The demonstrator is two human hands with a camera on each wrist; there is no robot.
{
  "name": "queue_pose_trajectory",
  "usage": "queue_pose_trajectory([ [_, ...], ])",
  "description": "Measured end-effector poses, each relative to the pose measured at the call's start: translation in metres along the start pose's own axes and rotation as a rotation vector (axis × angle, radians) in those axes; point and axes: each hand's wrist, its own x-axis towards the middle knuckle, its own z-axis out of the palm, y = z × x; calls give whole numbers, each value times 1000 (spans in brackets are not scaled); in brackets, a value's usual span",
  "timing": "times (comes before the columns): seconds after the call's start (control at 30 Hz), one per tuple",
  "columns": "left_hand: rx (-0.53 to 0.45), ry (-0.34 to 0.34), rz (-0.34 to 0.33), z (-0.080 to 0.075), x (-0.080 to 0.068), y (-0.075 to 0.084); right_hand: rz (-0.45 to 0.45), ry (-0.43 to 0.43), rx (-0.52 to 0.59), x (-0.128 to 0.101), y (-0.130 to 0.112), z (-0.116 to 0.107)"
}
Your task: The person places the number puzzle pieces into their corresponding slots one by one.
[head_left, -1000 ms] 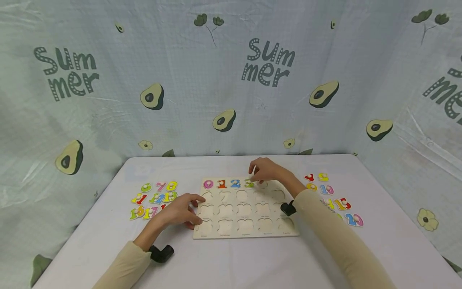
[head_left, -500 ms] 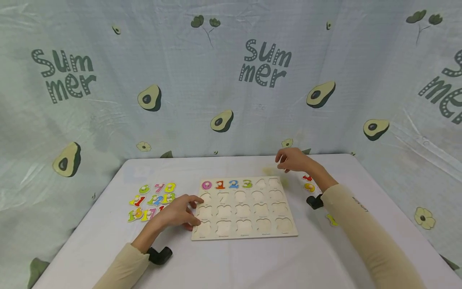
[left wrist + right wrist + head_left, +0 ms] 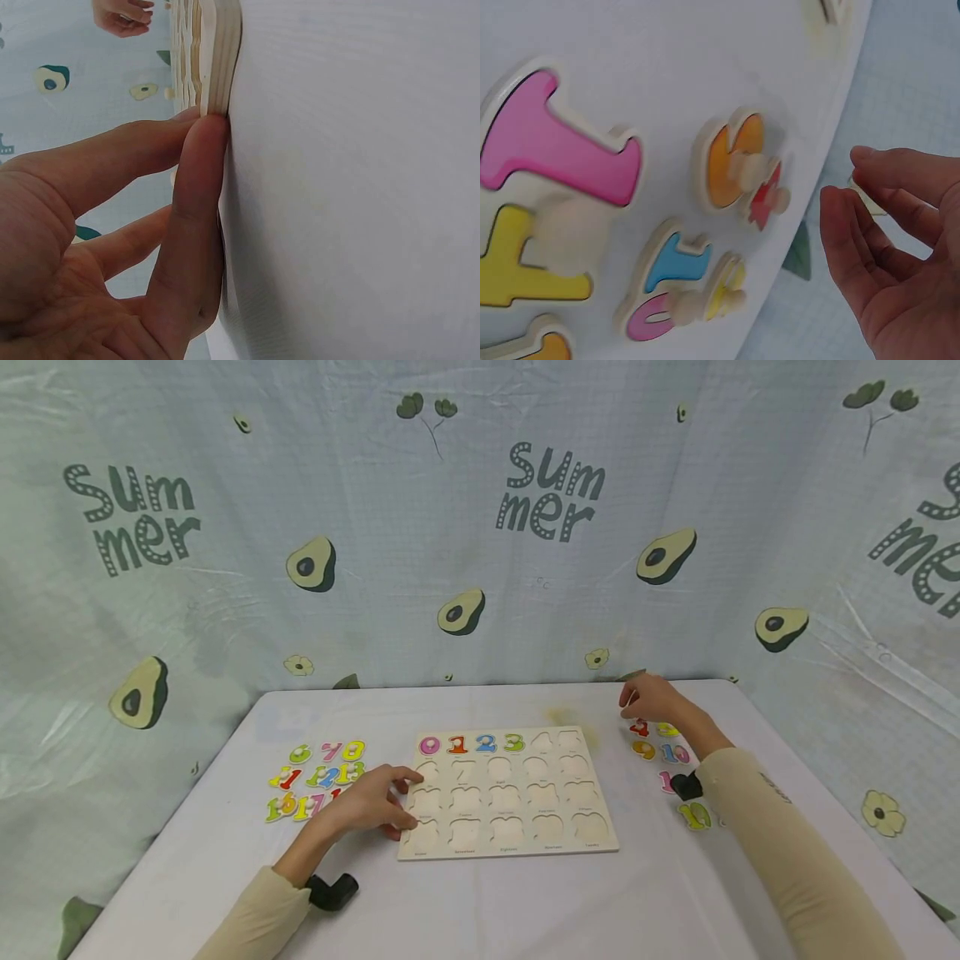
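Backed by a printed cloth (image 3: 555,618), patterned with avocados and "summer" lettering, behind a white table (image 3: 510,910)

Set flat near the middle of that table, a wooden number board (image 3: 487,850), with most recesses unfilled

Spread out to its left and right, loose number pieces in two groups, a left group (image 3: 327,774) and a right group (image 3: 675,753), each partly hidden by an arm or hand

Resting at the left edge of the board, the left hand (image 3: 372,799), fingers apart and touching, with no firm pinch to be seen; with so light a contact, might let the board slide or turn under a sideways push

Poised over the far end of the right group, the right hand (image 3: 652,700), fingertips close together with nothing visible between them

Just below those fingertips, on the table and apart from them in the right wrist view, the red 4 (image 3: 639,728); close by, the orange 9 (image 3: 643,750) and yellow 5 (image 3: 667,729), so could be knocked askew by a low or wide reach

Smallest of all, the knob (image 3: 781,201) on the 4; easily missed or slipped off by an off-centre pinch
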Motion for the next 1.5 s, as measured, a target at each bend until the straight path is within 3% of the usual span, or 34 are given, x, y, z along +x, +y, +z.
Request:
queue_pose_trajectory([
  [0.27,4,-4,11,0,0,-2,79,-37,-6,-5,11,2],
  [0.73,-5,-6,22,-1,-1,-1,136,-84,9,-6,15,6],
  [1.5,1,-2,5,-1,0,-1,99,-32,0,-5,17,6],
])
